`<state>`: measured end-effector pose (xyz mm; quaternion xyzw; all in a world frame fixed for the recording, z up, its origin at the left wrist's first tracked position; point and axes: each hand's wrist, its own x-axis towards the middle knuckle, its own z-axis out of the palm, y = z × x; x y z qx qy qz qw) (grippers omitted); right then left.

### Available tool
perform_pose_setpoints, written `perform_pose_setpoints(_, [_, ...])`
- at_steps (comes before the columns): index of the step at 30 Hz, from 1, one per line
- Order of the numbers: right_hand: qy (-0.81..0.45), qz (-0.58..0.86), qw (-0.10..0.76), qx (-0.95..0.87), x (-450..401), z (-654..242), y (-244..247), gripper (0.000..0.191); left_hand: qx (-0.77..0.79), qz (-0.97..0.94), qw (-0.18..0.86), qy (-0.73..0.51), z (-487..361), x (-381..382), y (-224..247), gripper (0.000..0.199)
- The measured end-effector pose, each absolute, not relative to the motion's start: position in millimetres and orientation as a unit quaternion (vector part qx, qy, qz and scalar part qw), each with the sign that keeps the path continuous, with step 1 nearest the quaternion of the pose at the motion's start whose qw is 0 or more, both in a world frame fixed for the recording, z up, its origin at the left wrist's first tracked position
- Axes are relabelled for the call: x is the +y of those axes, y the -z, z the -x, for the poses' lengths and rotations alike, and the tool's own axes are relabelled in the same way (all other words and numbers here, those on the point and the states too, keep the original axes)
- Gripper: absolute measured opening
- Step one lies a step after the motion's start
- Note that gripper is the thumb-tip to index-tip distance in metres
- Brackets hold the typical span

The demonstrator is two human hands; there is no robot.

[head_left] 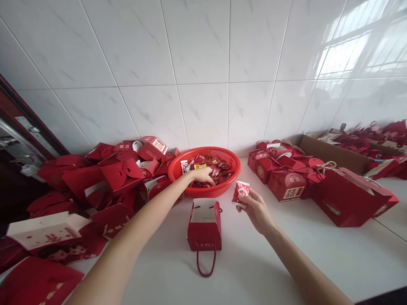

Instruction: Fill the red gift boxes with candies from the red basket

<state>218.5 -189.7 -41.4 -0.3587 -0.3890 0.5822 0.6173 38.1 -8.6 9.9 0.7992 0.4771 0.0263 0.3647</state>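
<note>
A red plastic basket (237, 169) against the wall holds many small wrapped sweets (225, 167). My left hand (202, 176) reaches into it, fingers down among the sweets; its fingertips are partly hidden, so its hold cannot be made out. Right of the basket, my right hand (252, 205) pinches a red and white wrapped packet (241, 192) above the table. Between my forearms an open red box (204, 233) stands upright, its top flaps raised and its dark red cord handle (206, 275) hanging down onto the table.
Red gift boxes (122, 173) lie piled on the left. More closed red boxes (288, 184) stand on the right beside a larger red bag (348, 197). A cardboard carton (333, 152) with red items is at the back right. White tiled wall (203, 114) rises behind.
</note>
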Motion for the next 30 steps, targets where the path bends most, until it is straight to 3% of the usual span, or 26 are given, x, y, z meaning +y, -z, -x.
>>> perform_pose_setpoints(6, [-0.579, 0.363, 0.617, -0.391, -189.1, -218.9, 42.4, 0.027, 0.444, -0.773, 0.433, -0.134, -23.9, 1.3, -6.9, 0.040])
perform_pose_setpoints(16, [-0.577, 0.365, 0.617, -0.391, -188.2, -218.7, 44.8, 0.028, 0.425, -0.755, 0.463, -0.184, 1.4, 4.4, -3.3, 0.075])
perform_pose_setpoints(27, [-0.574, 0.365, 0.613, -0.401, -189.4, -217.5, 43.8, 0.033, 0.433, -0.759, 0.438, -0.210, 7.8, -6.0, -4.7, 0.056])
perform_pose_setpoints(30, [-0.571, 0.361, 0.618, -0.402, -189.2, -217.3, 44.8, 0.031, 0.422, -0.770, 0.420, -0.229, 4.2, -12.3, -11.1, 0.039])
